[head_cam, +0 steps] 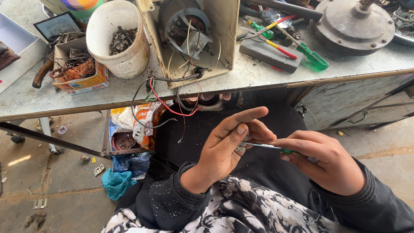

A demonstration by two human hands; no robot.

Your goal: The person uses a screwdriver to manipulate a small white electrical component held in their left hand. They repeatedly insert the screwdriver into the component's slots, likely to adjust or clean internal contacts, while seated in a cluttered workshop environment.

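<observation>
A seated person's left hand (226,149) pinched a small grey metal part (240,148) between thumb and fingers, index finger stretched out straight, while the right hand (325,162) closed around the green handle of a slim screwdriver (269,147) and set its tip against the part. Both hands were held above the lap, just below the front edge of the workbench (276,82). The work looked best served by keeping the shaft square to the part and the pinch firm, since a slip could drive the tip toward the left fingers. Overhead, the bench edge was close, and red and black wires (172,108) hung from an opened motor housing (192,36) down toward the left hand; lifting the hands would likely snag them. A white tub of scrap hardware (118,41), a carton of copper wire (77,71), a green-handled screwdriver (308,51) and a round motor casing (353,26) crowded the benchtop. Open room lay mainly to the right, over the bare concrete floor (388,159).
</observation>
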